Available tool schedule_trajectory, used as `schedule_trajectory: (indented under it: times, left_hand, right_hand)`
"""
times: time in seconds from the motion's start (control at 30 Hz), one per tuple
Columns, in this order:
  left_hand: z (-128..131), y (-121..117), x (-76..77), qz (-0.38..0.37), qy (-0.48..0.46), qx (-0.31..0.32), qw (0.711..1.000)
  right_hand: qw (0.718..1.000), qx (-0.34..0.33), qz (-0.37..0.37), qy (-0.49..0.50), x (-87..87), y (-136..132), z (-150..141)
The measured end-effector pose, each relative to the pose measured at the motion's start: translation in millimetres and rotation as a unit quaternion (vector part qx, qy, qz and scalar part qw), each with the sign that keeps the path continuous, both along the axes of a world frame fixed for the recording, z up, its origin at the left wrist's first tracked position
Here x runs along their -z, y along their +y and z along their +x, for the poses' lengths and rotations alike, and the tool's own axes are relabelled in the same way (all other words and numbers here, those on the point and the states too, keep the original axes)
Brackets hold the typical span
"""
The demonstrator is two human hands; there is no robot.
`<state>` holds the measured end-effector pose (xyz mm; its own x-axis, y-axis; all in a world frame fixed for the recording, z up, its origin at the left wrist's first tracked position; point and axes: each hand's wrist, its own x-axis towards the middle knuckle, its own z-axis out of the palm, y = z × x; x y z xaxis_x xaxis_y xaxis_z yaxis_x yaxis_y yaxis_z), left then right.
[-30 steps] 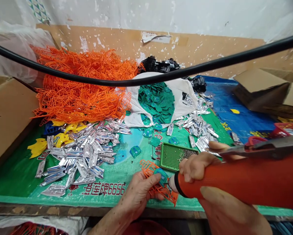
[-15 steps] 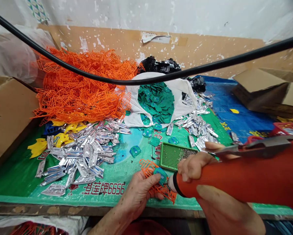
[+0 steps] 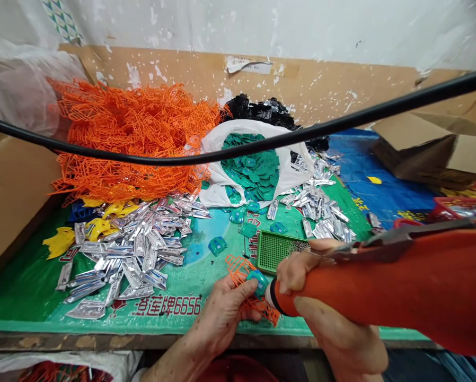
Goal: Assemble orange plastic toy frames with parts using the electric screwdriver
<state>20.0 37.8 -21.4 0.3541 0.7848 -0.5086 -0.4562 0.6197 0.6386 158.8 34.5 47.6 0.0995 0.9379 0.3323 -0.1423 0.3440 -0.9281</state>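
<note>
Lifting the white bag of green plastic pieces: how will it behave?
The white bag looks thin and creased, so probably floppy. Its wide-open mouth suggests the heaped green plastic pieces could spill; a few loose ones lie outside. That heap may make it sag.

Scuffed white wall above brown cardboard (rather paint-flecked, that).

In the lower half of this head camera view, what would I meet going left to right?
Cardboard box → pile of silvery pieces → left hand → green plastic piece → red-orange handheld tool.
</note>
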Motion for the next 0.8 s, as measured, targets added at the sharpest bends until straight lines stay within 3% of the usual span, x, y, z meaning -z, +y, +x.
schedule_trajectory:
  times: [0.2,0.4,0.6,0.8]
  left_hand:
    - [2,0,-1.2,0.003,0.016,-0.016,1.000]
    - [0,-1,9.5,0.032,0.029,0.026,0.999]
    - [-9,2,16.4,0.087,0.101,0.059,0.989]
    - [-20,4,9.6,0.101,0.135,0.000,0.986]
  right_hand:
    - [1.000,-0.002,0.019,-0.002,4.0,1,-1]
    - [0.999,-0.021,0.013,0.046,-1.1,-1,6]
    - [0.988,0.124,-0.008,0.090,-20.4,18,25]
    - [0.981,0.187,-0.033,0.037,-17.4,58,42]
